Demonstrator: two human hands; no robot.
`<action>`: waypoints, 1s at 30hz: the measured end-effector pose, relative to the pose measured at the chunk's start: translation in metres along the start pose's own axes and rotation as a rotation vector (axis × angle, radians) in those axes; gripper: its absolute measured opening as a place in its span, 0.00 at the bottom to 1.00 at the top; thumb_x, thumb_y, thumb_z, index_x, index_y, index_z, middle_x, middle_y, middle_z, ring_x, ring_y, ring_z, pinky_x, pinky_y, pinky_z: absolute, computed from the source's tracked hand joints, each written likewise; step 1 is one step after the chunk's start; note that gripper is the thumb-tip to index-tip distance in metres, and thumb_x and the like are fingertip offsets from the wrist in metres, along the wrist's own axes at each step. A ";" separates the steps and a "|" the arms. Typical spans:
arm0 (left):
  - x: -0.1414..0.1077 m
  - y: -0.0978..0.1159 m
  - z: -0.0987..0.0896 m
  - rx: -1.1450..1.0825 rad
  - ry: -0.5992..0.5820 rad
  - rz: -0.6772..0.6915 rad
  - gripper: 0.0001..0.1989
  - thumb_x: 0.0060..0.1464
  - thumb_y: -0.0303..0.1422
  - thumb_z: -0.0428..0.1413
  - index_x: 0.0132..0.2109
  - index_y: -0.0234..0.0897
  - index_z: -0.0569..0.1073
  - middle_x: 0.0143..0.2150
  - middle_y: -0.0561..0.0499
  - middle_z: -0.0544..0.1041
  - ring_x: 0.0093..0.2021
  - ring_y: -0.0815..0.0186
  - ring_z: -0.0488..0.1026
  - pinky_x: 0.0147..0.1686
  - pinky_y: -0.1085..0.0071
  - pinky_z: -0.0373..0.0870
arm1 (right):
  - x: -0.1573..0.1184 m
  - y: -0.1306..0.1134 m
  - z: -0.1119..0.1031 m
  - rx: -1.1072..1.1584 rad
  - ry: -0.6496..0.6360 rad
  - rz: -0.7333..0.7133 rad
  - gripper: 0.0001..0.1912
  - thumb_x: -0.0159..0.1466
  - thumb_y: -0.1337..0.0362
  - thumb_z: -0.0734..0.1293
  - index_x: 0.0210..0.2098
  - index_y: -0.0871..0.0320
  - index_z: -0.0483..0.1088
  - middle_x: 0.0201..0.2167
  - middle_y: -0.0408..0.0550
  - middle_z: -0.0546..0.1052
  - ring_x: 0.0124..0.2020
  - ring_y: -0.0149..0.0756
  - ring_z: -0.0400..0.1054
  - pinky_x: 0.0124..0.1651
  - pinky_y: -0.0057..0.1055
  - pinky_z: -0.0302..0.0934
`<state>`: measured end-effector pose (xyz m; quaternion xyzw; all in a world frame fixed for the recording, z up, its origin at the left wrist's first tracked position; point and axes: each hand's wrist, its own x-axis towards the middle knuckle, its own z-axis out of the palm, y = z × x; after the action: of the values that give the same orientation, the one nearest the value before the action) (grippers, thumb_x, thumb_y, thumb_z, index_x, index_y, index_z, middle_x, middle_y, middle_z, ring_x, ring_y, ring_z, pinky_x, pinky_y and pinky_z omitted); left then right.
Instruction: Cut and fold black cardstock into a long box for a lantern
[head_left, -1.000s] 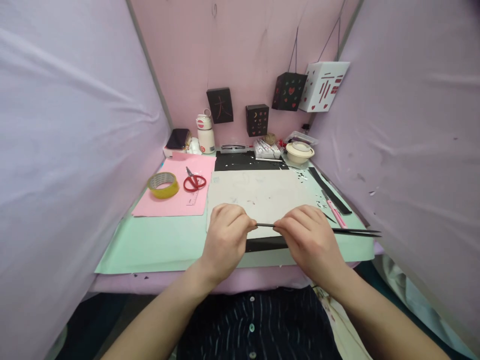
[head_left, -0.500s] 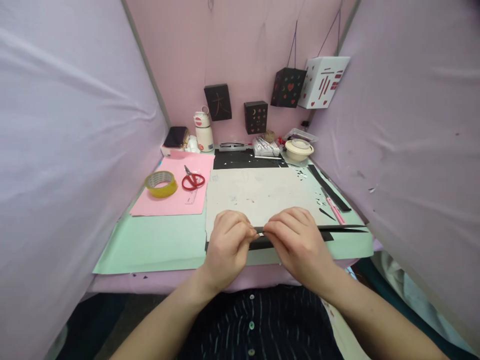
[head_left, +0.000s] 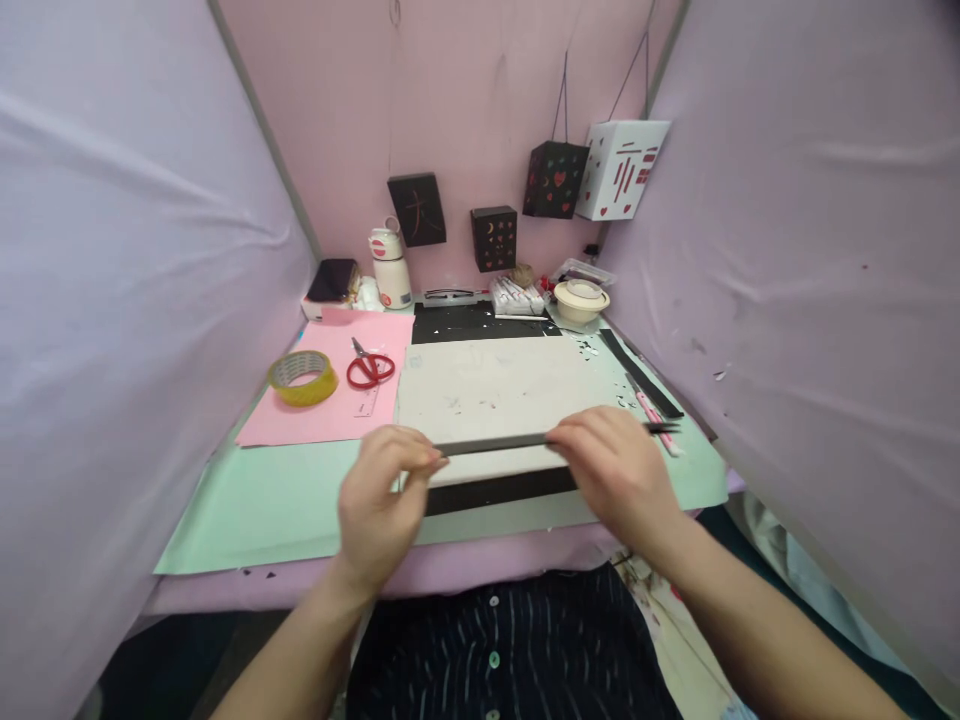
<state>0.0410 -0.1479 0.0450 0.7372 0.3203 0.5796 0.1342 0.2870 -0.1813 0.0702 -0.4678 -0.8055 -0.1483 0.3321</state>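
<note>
A narrow black paper strip [head_left: 495,442] is stretched crosswise between my two hands, above the near part of a pale board [head_left: 480,390]. My left hand [head_left: 386,495] pinches its left end between thumb and fingers. Farther along, my right hand [head_left: 611,465] pinches the strip, and its right end sticks out past the knuckles toward a pink craft knife [head_left: 651,408]. Below the strip, a wider black paper piece [head_left: 502,490] shows along the board's near edge. The fingertips of my right hand are partly hidden.
Red-handled scissors [head_left: 370,370] and a yellow tape roll [head_left: 303,378] rest on pink paper [head_left: 300,428] at the left. Another black strip [head_left: 641,372] lies at the right. A bottle [head_left: 391,270] and a lidded bowl [head_left: 582,300] stand behind. Decorated boxes [head_left: 556,180] hang against the wall.
My hands were close together at the middle and have moved apart. My left hand has gone left, so a long stretch of the strip now shows between them. The view has shifted slightly.
</note>
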 end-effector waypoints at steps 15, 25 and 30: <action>0.008 -0.068 -0.017 0.268 -0.198 0.315 0.06 0.56 0.24 0.57 0.37 0.41 0.74 0.36 0.51 0.78 0.42 0.63 0.75 0.45 0.61 0.70 | -0.042 0.079 0.025 -0.157 0.264 -0.089 0.15 0.63 0.74 0.64 0.45 0.53 0.75 0.39 0.50 0.80 0.40 0.40 0.72 0.43 0.39 0.68; -0.004 -0.060 -0.008 0.356 -0.592 0.102 0.08 0.61 0.35 0.54 0.37 0.36 0.75 0.38 0.47 0.78 0.42 0.61 0.74 0.44 0.63 0.71 | -0.076 0.087 0.054 0.108 -0.254 0.075 0.11 0.68 0.65 0.61 0.42 0.56 0.76 0.42 0.52 0.78 0.43 0.42 0.71 0.43 0.39 0.69; 0.012 -0.039 0.043 0.424 -0.671 0.030 0.13 0.64 0.34 0.48 0.46 0.35 0.75 0.49 0.44 0.78 0.51 0.59 0.74 0.52 0.62 0.70 | -0.069 0.080 0.050 0.042 -0.351 0.116 0.13 0.69 0.63 0.60 0.42 0.58 0.76 0.42 0.53 0.77 0.44 0.44 0.70 0.45 0.42 0.69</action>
<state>0.0707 -0.1038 0.0196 0.9017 0.3601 0.2294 0.0679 0.3595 -0.1579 -0.0187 -0.5250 -0.8257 -0.0283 0.2042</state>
